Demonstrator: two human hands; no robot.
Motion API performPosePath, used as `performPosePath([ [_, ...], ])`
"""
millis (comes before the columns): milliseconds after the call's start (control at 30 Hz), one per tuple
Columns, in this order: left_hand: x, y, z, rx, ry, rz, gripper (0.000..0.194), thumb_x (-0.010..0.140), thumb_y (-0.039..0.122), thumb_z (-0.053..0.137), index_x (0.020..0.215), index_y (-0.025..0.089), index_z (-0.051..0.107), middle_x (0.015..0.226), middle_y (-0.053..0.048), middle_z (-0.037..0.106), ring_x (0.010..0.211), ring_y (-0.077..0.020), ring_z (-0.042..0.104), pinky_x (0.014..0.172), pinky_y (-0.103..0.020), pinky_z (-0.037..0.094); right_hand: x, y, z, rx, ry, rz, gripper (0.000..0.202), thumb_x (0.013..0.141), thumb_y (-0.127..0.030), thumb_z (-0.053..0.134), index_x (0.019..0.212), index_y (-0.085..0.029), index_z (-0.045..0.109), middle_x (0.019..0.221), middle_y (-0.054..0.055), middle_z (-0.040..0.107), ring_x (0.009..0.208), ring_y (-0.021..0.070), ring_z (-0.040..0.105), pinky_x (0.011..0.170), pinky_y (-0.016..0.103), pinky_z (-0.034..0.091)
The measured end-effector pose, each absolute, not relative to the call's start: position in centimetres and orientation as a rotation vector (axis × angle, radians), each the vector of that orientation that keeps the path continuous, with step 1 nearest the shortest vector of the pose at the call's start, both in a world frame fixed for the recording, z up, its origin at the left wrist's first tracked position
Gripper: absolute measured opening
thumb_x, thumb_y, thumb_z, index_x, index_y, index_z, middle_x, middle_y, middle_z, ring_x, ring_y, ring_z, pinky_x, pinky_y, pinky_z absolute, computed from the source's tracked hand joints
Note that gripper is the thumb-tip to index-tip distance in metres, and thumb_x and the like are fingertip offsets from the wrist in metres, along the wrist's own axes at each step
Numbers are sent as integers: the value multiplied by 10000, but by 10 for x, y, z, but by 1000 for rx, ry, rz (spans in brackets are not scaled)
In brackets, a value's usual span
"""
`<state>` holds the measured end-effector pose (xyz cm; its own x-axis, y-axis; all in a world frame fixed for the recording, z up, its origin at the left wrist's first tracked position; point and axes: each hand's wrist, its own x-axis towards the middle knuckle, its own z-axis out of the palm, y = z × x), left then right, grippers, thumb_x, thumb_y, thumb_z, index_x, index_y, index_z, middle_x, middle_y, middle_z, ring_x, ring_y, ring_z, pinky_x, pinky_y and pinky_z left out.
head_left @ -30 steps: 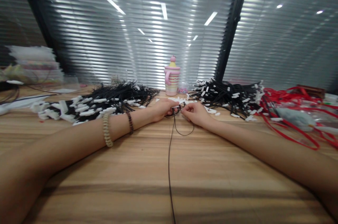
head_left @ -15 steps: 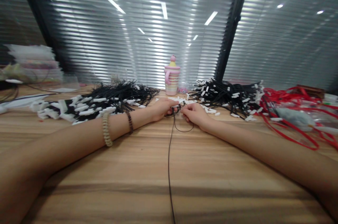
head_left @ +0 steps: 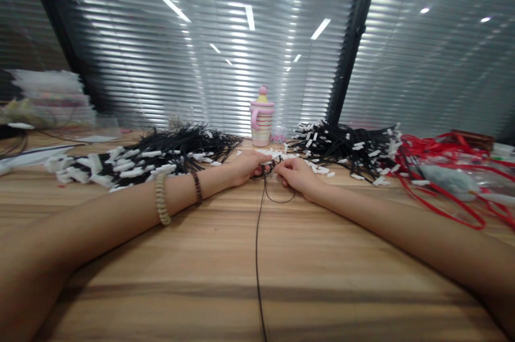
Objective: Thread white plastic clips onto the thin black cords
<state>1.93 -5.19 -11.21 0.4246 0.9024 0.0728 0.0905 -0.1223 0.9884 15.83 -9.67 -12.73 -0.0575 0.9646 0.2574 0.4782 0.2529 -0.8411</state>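
Two bare hands work at the centre of the frame, watched from my remote post: the left hand's (head_left: 247, 167) fingers pinch a tangle of thin black cord (head_left: 257, 245), while the right hand's (head_left: 298, 176) thumb and forefinger press together beside it, their grip too small for me to read. The cord loops below them and trails to the bottom edge. Black-strand piles with white tabs lie mid-left (head_left: 181, 143) and right of centre (head_left: 341, 140); beyond the hands stands a pink-lidded, cream striped cup (head_left: 262, 124). Red ribbon (head_left: 436, 144) sprawls at far right.
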Motion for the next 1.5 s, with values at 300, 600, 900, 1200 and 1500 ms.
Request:
performPosePath([
  [300,19,-52,-111,1541,936,883,208,651,305,627,730,114,611,502,14,517,395,-41,387,381,-181,180,158,-96,-127,-1376,-1639,731,219,716,-247,487,529,-133,502,399,-21,457,355,55,372,373,164,277],
  [600,20,-53,-110,1534,942,885,199,659,293,614,755,119,613,508,15,516,392,-41,380,377,-181,179,158,-97,-126,-1368,-1640,751,226,716,-234,479,516,-130,493,395,-19,451,351,55,374,369,163,277],
  [900,20,-50,-112,1532,936,881,182,663,298,608,717,125,600,507,16,511,401,-45,394,379,-179,186,158,-97,-126,-1368,-1672,736,219,734,-234,461,540,-138,494,404,-24,456,356,57,375,374,162,285],
  [1200,21,-55,-110,1536,954,882,168,678,286,594,687,118,587,498,14,511,380,-36,368,377,-181,176,158,-98,-127,-1352,-1689,731,204,728,-226,458,549,-135,494,413,-23,450,358,56,374,375,164,279],
  [1500,20,-51,-112,1554,964,881,186,674,303,603,676,119,578,506,17,506,386,-38,378,371,-181,186,158,-98,-125,-1380,-1687,697,231,725,-227,458,512,-138,477,401,-24,450,357,52,369,385,167,275],
])
